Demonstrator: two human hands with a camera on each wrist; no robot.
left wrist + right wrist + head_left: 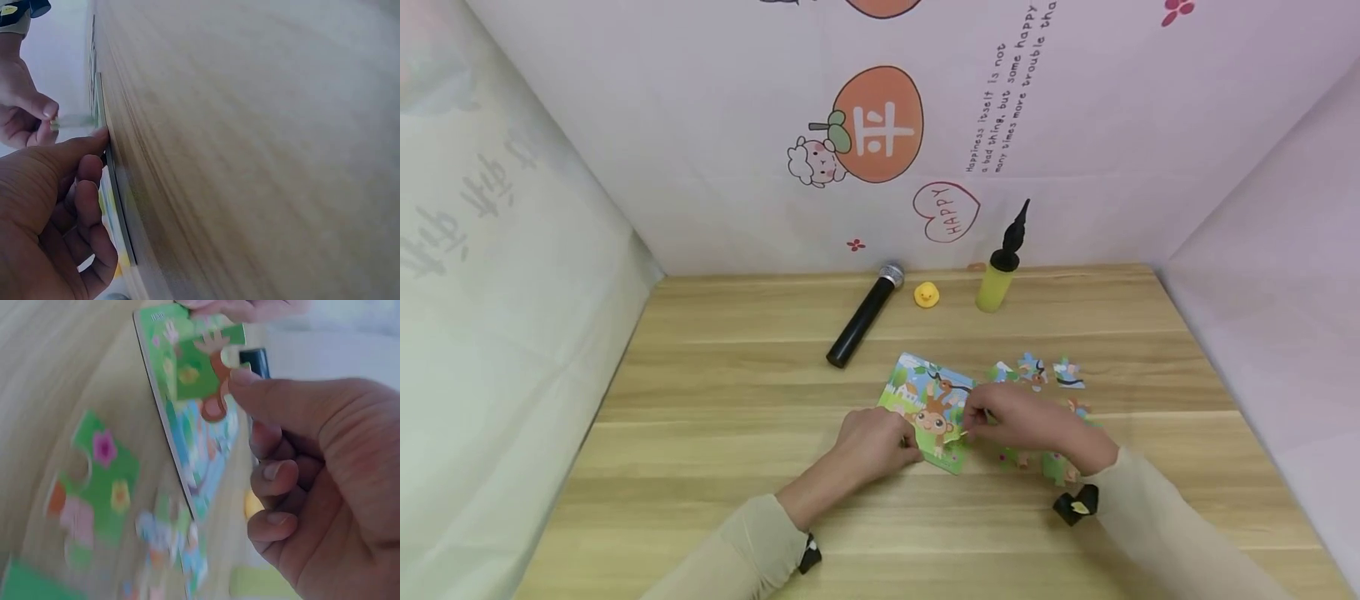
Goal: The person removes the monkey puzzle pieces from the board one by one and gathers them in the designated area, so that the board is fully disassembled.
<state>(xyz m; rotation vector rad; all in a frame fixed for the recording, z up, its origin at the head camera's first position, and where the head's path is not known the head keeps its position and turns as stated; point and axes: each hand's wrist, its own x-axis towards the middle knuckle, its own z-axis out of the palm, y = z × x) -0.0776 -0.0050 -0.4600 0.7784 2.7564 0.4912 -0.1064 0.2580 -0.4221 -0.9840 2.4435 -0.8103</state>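
Observation:
My right hand (1015, 415) pinches a green puzzle piece (194, 378) between thumb and fingers, over the right side of a puzzle board (910, 371). The piece carries a yellow flower and part of a brown monkey. The board has a picture of a monkey among trees and lies flat, slightly turned. At its near left edge, my left hand (876, 442) holds the board, thumb (94, 140) on the rim and other fingers curled.
Several loose puzzle pieces (1067, 373) lie right of the board, some partly under the right forearm. Farther back are a black microphone (861, 325), a yellow rubber duck (927, 295) and a yellow-and-black hand pump (996, 287). Printed cloth walls (722, 150) enclose the wooden table (730, 367).

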